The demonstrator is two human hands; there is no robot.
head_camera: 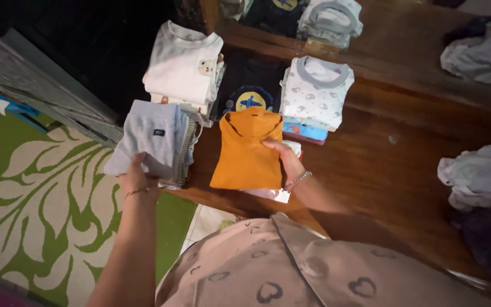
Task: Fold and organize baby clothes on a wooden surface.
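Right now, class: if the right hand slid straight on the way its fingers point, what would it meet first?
The right hand points left across the folded orange top, which it touches; beyond that, probably the folded grey garment stack in the left hand.

Dim warm indoor light, deep shadow at top left, soft blur throughout, slight wide-angle stretch at edges.
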